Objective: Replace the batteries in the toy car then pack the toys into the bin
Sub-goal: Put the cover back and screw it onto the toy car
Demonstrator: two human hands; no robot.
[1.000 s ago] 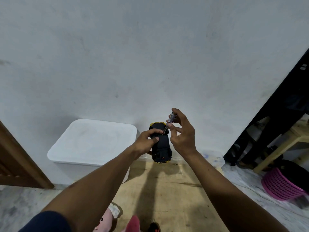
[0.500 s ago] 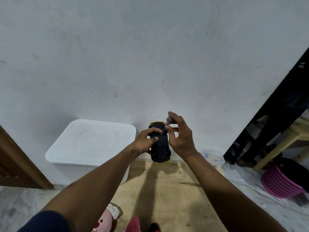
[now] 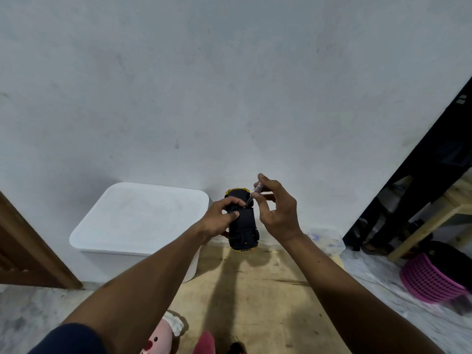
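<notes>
A toy car (image 3: 244,226) with a black underside and yellow trim is held upside down in mid-air before the wall. My left hand (image 3: 219,218) grips its left side, thumb across the underside. My right hand (image 3: 274,209) pinches a small screwdriver (image 3: 254,195) whose tip meets the car's underside near the far end. A white bin (image 3: 138,221) with its lid on stands on the floor at the left. A pink plush toy (image 3: 161,339) and a red toy (image 3: 204,343) lie at the bottom edge.
A clear plastic container (image 3: 327,241) sits against the wall behind my right arm. A pink basket (image 3: 431,279) lies on its side at the right, beside a wooden bench (image 3: 434,226). A brown wooden door (image 3: 28,254) stands at the left.
My right hand has shifted slightly around the screwdriver, its fingers turning on the handle. The car and my left hand stay in nearly the same place.
</notes>
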